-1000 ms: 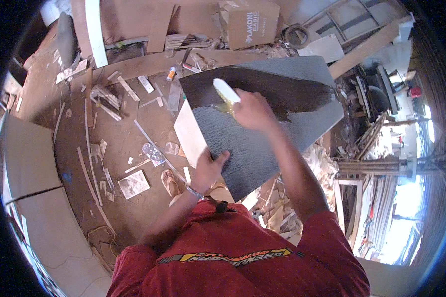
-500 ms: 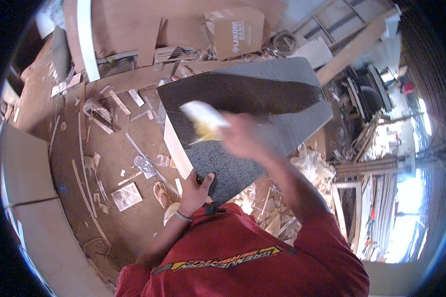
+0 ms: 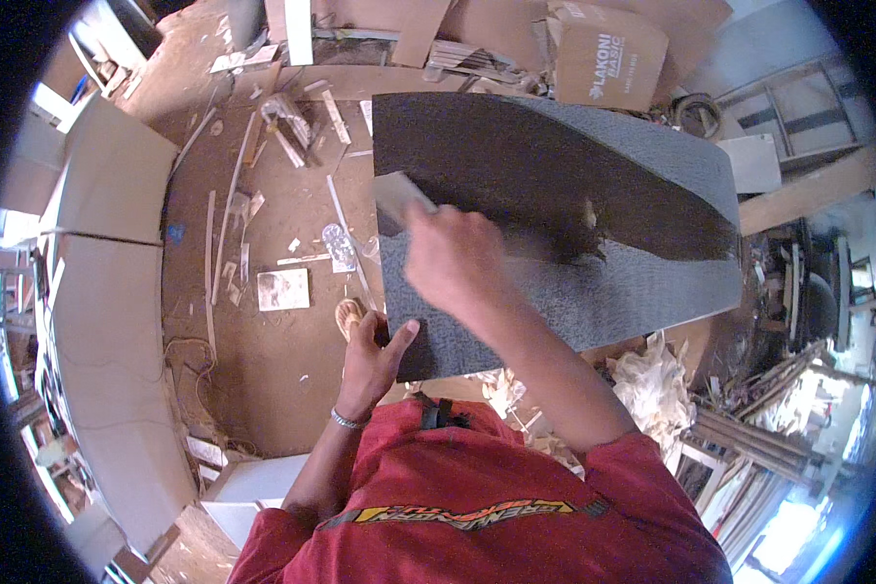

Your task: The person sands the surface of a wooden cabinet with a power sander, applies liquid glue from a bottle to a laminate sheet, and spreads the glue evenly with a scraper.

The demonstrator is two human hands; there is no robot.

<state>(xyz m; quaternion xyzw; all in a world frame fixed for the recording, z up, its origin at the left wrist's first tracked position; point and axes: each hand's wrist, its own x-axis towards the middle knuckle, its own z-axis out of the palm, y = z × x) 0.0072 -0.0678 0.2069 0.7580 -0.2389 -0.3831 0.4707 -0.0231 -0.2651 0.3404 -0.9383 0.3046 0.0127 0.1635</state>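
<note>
A large grey board [image 3: 594,302] with a mottled surface lies before me. A smooth dark coat [image 3: 516,165] covers much of its far half, and a small pale lump [image 3: 591,216] shows on it. My right hand [image 3: 457,258] is closed around a flat, pale scraper [image 3: 404,195], its blade at the board's left edge over the dark area; the grip is hidden by my fingers. My left hand [image 3: 375,355] holds the board's near left edge, thumb on top and fingers curled below.
Offcuts, sticks and a pale rectangular sheet [image 3: 283,290] litter the brown floor. A cardboard box [image 3: 608,58] stands beyond the board. Crumpled pale material [image 3: 652,384] lies at the right, near stacked wood strips [image 3: 749,433]. Large pale panels [image 3: 117,360] stand at the left.
My view has shifted, so the board sits more to the right and squarer. My right hand has swept the scraper toward the board's left edge. The left hand keeps its hold.
</note>
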